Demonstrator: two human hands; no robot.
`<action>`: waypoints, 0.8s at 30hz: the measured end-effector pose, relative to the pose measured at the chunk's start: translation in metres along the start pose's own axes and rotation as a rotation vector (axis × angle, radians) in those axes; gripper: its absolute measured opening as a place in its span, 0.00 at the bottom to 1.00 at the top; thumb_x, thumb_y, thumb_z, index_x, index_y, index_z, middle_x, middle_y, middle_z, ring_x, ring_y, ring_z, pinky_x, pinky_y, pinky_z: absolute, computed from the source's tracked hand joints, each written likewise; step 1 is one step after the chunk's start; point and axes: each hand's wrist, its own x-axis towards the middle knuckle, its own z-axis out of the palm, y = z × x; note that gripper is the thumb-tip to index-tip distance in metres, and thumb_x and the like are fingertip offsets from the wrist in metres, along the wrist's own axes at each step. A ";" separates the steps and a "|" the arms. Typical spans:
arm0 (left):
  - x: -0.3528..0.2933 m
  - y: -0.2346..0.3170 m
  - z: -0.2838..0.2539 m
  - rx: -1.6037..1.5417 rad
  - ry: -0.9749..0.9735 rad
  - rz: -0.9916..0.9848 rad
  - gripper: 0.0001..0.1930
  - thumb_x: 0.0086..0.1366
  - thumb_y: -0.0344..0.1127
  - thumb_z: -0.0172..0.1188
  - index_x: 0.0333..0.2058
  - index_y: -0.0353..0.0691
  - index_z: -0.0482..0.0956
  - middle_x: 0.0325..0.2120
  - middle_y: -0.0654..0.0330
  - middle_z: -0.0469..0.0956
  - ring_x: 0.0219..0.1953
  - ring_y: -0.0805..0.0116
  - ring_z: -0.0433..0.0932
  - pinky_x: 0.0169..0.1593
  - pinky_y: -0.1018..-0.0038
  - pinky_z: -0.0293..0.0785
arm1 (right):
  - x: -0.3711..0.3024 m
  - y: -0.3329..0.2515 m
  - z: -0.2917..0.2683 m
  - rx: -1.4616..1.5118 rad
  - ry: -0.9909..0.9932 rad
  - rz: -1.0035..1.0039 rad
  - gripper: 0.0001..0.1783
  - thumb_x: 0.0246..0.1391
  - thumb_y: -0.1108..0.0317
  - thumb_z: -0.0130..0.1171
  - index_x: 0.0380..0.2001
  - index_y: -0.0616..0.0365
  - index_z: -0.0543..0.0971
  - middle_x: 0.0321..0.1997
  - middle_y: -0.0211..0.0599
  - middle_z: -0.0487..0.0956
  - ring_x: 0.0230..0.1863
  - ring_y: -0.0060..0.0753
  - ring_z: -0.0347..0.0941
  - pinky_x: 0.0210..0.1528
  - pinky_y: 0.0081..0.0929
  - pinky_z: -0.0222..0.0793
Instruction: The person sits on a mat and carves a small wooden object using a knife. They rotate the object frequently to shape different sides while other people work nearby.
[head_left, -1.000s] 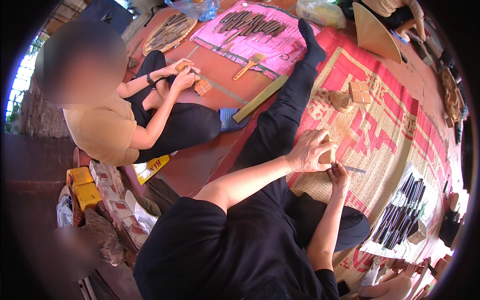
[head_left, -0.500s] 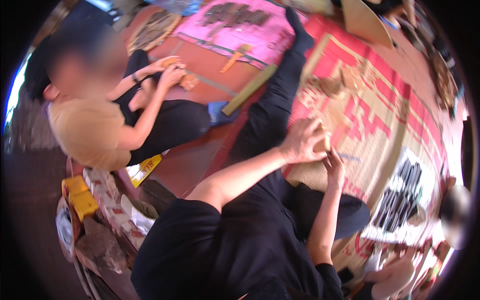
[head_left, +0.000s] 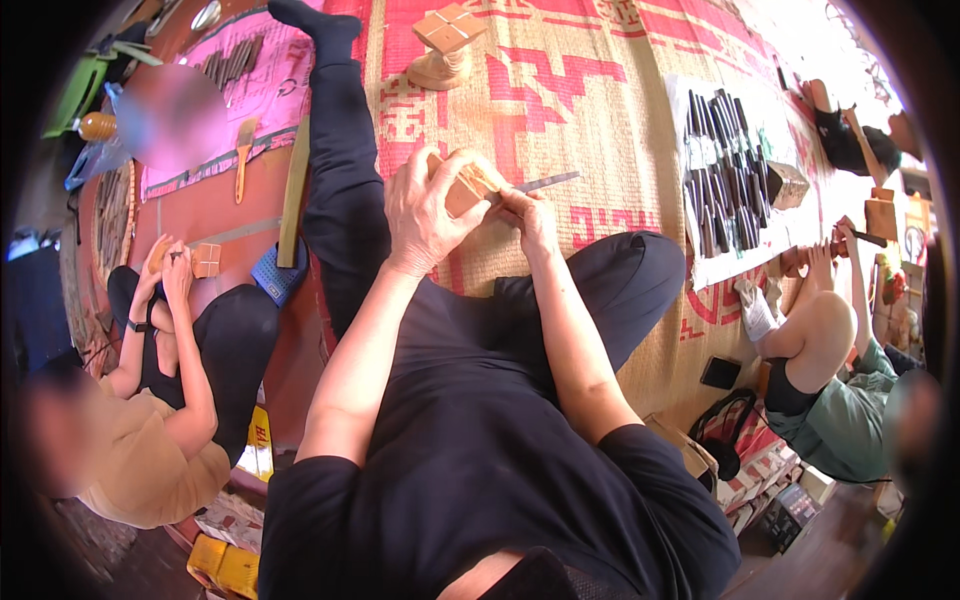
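My left hand (head_left: 428, 210) is wrapped around a small block of pale wood (head_left: 466, 190), held in front of my chest above my lap. My right hand (head_left: 528, 210) grips a thin metal carving tool (head_left: 546, 183) whose blade sticks out to the right; its working end is pressed against the block. Both forearms come up from my dark shirt. My left leg in dark trousers (head_left: 340, 150) stretches out over a red and tan woven mat (head_left: 560, 90).
Another wooden block piece (head_left: 447, 45) lies on the mat ahead. A row of dark chisels (head_left: 725, 170) rests on a white cloth to the right. One person sits at left holding a small block (head_left: 205, 260); another person at right works wood (head_left: 815, 265). More tools lie on a pink cloth (head_left: 250, 70).
The view has swung round, so the mat and my outstretched leg now point up the frame. My hands stay on the block and the tool, now close to the middle of the picture.
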 end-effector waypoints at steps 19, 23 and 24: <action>-0.005 -0.005 0.002 0.017 0.026 0.021 0.28 0.45 0.48 0.71 0.45 0.48 0.75 0.42 0.57 0.69 0.44 0.57 0.72 0.46 0.60 0.68 | -0.002 0.000 -0.001 0.310 0.208 -0.002 0.10 0.44 0.70 0.67 0.29 0.61 0.77 0.30 0.32 0.80 0.23 0.19 0.69 0.30 0.18 0.64; -0.007 -0.003 0.001 0.034 0.012 -0.017 0.28 0.45 0.49 0.71 0.45 0.48 0.75 0.42 0.57 0.69 0.44 0.57 0.72 0.47 0.60 0.68 | -0.006 -0.002 0.008 -0.002 0.012 -0.107 0.19 0.45 0.71 0.66 0.42 0.63 0.79 0.29 0.30 0.80 0.23 0.16 0.68 0.26 0.15 0.60; -0.006 -0.003 0.001 0.027 0.013 -0.011 0.28 0.45 0.49 0.71 0.45 0.48 0.75 0.42 0.57 0.69 0.44 0.57 0.72 0.47 0.60 0.68 | -0.007 -0.001 0.009 -0.015 0.016 -0.131 0.19 0.45 0.71 0.66 0.42 0.63 0.79 0.28 0.30 0.80 0.23 0.16 0.68 0.26 0.15 0.60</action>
